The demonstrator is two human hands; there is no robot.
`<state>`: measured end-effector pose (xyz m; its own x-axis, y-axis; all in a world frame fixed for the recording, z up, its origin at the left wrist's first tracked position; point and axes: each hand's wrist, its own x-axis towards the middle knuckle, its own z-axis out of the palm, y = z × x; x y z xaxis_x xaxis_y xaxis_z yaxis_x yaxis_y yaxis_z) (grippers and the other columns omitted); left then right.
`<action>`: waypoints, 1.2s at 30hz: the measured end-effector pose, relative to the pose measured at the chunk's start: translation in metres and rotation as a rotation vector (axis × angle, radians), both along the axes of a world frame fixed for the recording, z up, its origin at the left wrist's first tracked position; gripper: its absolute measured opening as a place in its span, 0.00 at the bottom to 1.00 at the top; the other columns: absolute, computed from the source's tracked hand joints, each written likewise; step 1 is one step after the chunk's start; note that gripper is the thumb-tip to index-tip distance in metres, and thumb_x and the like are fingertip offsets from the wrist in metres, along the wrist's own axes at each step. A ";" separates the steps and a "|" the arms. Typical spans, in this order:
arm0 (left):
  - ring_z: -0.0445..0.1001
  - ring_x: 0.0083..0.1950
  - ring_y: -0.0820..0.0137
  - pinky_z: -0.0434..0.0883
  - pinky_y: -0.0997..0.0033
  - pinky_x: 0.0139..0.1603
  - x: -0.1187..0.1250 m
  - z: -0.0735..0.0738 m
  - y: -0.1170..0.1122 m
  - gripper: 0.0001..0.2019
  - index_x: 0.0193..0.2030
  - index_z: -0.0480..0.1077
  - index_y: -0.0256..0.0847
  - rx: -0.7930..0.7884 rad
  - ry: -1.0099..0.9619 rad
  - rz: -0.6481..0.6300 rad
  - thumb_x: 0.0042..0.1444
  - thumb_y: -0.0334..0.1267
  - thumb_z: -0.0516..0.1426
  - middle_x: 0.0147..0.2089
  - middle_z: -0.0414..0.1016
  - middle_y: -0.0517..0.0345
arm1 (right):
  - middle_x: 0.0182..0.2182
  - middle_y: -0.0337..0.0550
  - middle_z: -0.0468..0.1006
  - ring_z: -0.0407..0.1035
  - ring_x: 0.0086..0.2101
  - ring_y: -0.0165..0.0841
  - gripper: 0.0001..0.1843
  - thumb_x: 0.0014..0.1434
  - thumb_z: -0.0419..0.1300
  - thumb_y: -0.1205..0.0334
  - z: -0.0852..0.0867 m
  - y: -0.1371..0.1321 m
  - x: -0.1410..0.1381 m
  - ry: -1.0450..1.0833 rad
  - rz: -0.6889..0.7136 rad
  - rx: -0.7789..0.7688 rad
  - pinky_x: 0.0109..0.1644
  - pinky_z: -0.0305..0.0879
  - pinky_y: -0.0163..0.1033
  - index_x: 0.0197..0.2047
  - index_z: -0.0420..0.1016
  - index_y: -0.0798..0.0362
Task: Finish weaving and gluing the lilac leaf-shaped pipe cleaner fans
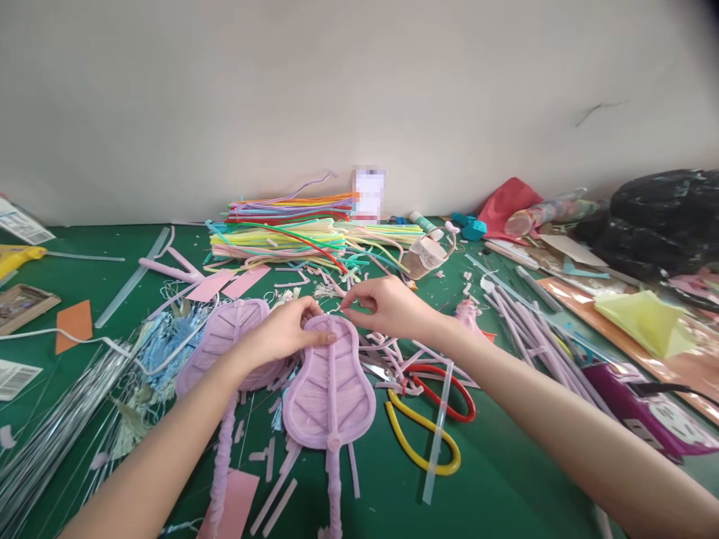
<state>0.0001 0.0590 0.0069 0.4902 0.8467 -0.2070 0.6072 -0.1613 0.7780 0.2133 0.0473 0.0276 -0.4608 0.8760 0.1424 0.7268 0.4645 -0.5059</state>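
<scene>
Item: lilac paddle-shaped piece [329, 389], ribbed with straw lengths, flat on the green counter [494, 479]; long axis running straight away from the person; narrow neck at the far end, broad lobe and twisted lilac stalk [335, 486] at the near end.

Left hand [286, 329]: closed on the narrow far end of the piece from its left side; thumb lying across the top face, fingers curled over the rim; the forearm crosses the counter from the lower left.

Right hand [387, 307]: just beyond the same end, on its right side; thumb and forefinger pinched together right at the top rim; whether something thin is caught between them cannot be told.

Relation: both hands meet at the far tip, and the body of the piece lies from them toward the person; the left hand is the one in plain contact, so it is the nearer.

Adjacent:
- second lilac piece [225, 337], same form, just left of the first and partly under the left wrist;
- scissors [427, 424] with red and yellow handles, near the right of the lobe, a clear straw [438, 427] lying across them;
- stack of coloured straws [281, 232] by the wall, well beyond the hands;
- loose lilac straws [539, 337] to the right;
- silver tinsel [56, 419] to the left;
- pink paper scrap [236, 501] at the near edge.
</scene>
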 end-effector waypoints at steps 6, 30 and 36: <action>0.73 0.35 0.63 0.62 0.70 0.33 -0.005 0.009 -0.003 0.17 0.37 0.73 0.44 0.177 0.200 -0.047 0.52 0.55 0.57 0.35 0.76 0.57 | 0.29 0.46 0.78 0.70 0.29 0.35 0.11 0.55 0.57 0.58 0.006 0.009 0.054 -0.609 -0.246 -0.135 0.28 0.54 0.35 0.34 0.79 0.54; 0.73 0.32 0.64 0.63 0.70 0.32 -0.012 0.017 0.004 0.14 0.37 0.73 0.46 0.316 0.263 0.019 0.58 0.51 0.52 0.37 0.79 0.59 | 0.37 0.50 0.80 0.74 0.35 0.43 0.20 0.62 0.50 0.51 0.026 0.016 0.095 -0.608 -0.633 0.095 0.28 0.55 0.38 0.49 0.73 0.53; 0.72 0.32 0.65 0.63 0.69 0.34 -0.009 0.018 0.002 0.14 0.35 0.73 0.45 0.366 0.252 0.022 0.59 0.50 0.52 0.38 0.79 0.58 | 0.39 0.52 0.80 0.74 0.37 0.42 0.15 0.63 0.51 0.59 0.019 0.022 0.088 -0.702 -0.603 0.024 0.28 0.55 0.37 0.46 0.75 0.53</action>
<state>-0.0089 0.0610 0.0254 0.4435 0.8963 -0.0028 0.7771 -0.3829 0.4995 0.3016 0.0690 0.0468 0.0842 0.9961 0.0245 0.9854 -0.0869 0.1467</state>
